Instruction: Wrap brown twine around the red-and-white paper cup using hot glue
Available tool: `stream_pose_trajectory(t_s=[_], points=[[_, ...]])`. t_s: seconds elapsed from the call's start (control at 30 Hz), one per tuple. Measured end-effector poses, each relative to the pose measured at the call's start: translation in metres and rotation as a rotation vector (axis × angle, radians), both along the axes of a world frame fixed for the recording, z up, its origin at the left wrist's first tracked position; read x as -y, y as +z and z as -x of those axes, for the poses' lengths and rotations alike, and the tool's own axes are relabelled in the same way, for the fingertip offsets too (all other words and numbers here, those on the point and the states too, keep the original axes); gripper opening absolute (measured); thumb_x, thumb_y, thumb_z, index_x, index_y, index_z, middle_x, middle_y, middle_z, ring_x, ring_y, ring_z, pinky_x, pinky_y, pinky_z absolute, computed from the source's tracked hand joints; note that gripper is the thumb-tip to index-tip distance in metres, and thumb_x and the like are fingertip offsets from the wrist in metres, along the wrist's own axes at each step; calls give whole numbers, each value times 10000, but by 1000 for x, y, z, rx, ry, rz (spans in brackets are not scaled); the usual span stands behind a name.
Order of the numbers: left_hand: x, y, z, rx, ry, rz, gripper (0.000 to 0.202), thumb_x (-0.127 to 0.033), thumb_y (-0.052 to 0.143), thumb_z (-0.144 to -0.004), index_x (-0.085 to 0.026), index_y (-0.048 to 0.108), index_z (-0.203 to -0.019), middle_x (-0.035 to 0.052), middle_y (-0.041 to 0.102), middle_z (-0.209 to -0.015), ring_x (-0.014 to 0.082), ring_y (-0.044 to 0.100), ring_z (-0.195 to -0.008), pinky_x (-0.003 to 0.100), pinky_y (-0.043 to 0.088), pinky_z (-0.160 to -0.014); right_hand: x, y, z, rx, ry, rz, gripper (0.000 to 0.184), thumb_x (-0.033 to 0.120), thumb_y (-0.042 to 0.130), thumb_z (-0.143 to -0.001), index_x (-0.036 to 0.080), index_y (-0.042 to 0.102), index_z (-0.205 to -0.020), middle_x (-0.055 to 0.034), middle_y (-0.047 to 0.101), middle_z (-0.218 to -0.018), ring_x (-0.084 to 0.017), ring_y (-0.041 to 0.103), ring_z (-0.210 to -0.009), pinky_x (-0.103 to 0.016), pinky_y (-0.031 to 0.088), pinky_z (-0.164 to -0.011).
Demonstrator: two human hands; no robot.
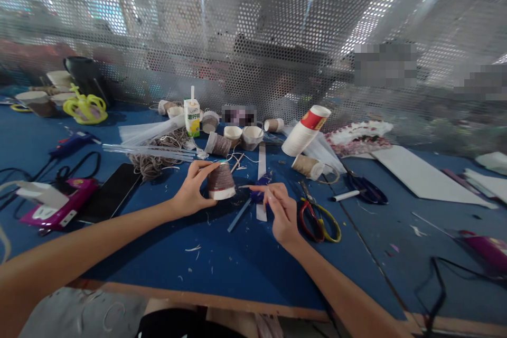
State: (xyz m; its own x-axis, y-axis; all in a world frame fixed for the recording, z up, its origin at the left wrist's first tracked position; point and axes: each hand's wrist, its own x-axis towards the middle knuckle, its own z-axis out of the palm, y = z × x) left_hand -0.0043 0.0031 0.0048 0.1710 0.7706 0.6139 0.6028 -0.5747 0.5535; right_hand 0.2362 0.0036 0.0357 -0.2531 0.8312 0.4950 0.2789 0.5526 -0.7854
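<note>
My left hand [190, 190] grips an upside-down paper cup [221, 181] wrapped in brown twine, holding it on the blue table [222, 259]. My right hand [278, 209] is closed in a pinch just right of the cup, over a small dark blue tool [259, 193]; what the fingers hold is too small to name. A clear glue stick [238, 215] lies on the table between the two hands.
Red and yellow scissors [318, 217] lie right of my right hand. A phone [109, 191] and a magenta box [59, 206] sit at the left. Twine [156, 156], wrapped cups [217, 143], a cup stack [304, 131] and a drink carton [193, 116] fill the middle. Perforated metal screen [253, 37] behind.
</note>
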Motion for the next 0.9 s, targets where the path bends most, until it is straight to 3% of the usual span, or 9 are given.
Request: stream_pose_trajectory(t_s=[0.07, 0.2, 0.37, 0.5, 0.67, 0.9], points=[[0, 0, 0, 1, 1, 1, 832, -103, 722, -593, -281, 401, -1341, 77, 443, -1191, 294, 482, -1146, 496, 480, -992, -1, 1, 1, -149, 70, 103, 395, 466, 447, -904, 238, 474, -582, -81, 701, -825, -251, 557, -809, -410, 431, -744], [0, -1, 0, 9, -9, 7, 857, -103, 738, -577, -293, 403, -1343, 73, 444, -1199, 294, 485, -1141, 489, 490, -985, 5, 9, 12, -310, 388, 448, 335, 498, 526, -850, 223, 489, -662, -114, 709, -985, -216, 583, -717, -363, 460, -645], [0, -2, 0, 3, -14, -10, 821, -134, 739, -606, -282, 410, -1344, 80, 449, -1201, 296, 474, -1155, 488, 479, -997, 10, 11, 19, -379, 648, 658, 331, 516, 588, -823, 200, 548, -731, -67, 657, -745, -184, 558, -620, -332, 460, -622], [0, -1, -1, -9, -1, -4, 815, -133, 737, -604, -272, 416, -1340, 81, 456, -1197, 292, 478, -1145, 481, 479, -994, 6, 5, 17, -501, 682, 692, 357, 514, 561, -842, 176, 595, -736, -73, 648, -717, -211, 599, -695, -354, 478, -702], [1, 0, -1, -10, 4, 2, 823, -118, 738, -583, -264, 423, -1330, 79, 455, -1192, 286, 483, -1134, 473, 485, -987, 3, 5, 14, -628, 651, 818, 325, 437, 523, -854, 173, 619, -691, -87, 673, -736, -198, 589, -639, -403, 500, -769], [1, 1, -1, -9, 15, 37, 770, -137, 707, -615, -265, 424, -1320, 81, 453, -1192, 288, 486, -1133, 448, 524, -917, -3, 11, 8, -752, 487, 1072, 374, 393, 452, -876, 170, 568, -600, -148, 723, -983, -134, 537, -534, -380, 554, -728]])
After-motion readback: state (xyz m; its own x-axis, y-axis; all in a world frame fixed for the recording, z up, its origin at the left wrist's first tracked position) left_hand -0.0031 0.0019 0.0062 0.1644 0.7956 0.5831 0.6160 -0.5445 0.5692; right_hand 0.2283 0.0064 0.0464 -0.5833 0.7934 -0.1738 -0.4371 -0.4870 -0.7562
